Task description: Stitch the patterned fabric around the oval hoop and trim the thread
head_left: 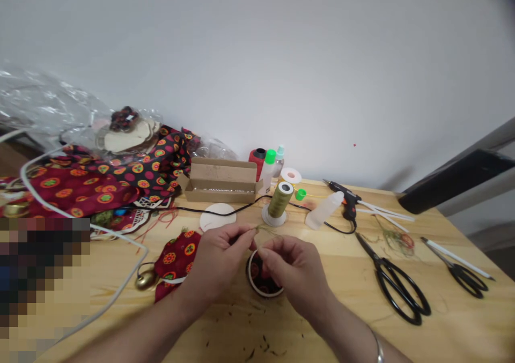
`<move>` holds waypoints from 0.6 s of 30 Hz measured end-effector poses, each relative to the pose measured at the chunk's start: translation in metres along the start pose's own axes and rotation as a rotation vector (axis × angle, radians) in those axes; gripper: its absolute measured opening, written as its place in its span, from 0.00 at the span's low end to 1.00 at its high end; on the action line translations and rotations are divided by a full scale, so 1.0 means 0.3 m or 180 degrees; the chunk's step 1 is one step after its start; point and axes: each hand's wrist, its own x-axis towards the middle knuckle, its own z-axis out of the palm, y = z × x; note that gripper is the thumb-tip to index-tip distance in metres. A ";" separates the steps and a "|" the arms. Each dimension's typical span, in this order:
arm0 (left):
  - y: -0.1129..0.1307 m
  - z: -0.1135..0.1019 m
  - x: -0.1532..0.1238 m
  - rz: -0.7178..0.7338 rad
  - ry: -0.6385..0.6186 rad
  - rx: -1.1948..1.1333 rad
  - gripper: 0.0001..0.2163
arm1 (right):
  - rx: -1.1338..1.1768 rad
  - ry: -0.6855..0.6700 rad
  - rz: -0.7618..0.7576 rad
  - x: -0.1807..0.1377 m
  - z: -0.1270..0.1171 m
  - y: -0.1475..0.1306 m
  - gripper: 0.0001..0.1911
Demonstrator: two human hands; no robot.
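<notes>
My left hand [225, 256] is closed in a pinch, with a wisp of olive thread [263, 228] at its fingertips. Close beside it, my right hand [293, 269] also pinches thumb against fingers; what lies between them is too small to make out. Partly covered by the right hand is a round piece [257, 285] of dark patterned fabric with a pale rim. Left of my left hand lies a red patterned fabric piece [177, 256] beside a brass bell [145, 278]. Beyond both hands stands a spool of olive thread [279, 201].
Large black scissors [398, 285], smaller scissors [466, 280] and a glue gun [348, 202] lie at the right. A white squeeze bottle [324, 211] and an open cardboard box [221, 191] stand farther back. Patterned cloth [100, 180] piles up at the left, near a white cable [132, 269].
</notes>
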 end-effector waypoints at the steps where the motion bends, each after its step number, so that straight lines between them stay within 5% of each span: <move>1: -0.004 0.002 -0.001 0.0058 -0.0067 0.0030 0.09 | -0.0522 0.0068 -0.0418 -0.003 -0.008 0.001 0.09; 5: -0.027 0.010 -0.004 0.0296 -0.0428 -0.0022 0.09 | -0.2298 0.0122 -0.2161 -0.003 -0.050 -0.005 0.10; 8: -0.033 0.013 -0.007 0.0322 -0.0669 -0.0077 0.09 | -0.2735 -0.0009 -0.2608 0.011 -0.076 -0.025 0.11; 13: -0.014 0.007 -0.011 0.0355 -0.1279 -0.0047 0.10 | -0.2253 -0.0106 -0.2280 0.035 -0.107 -0.050 0.10; 18: -0.016 -0.005 -0.009 0.0290 -0.1734 -0.0166 0.11 | -0.1370 -0.0237 -0.1323 0.056 -0.121 -0.034 0.05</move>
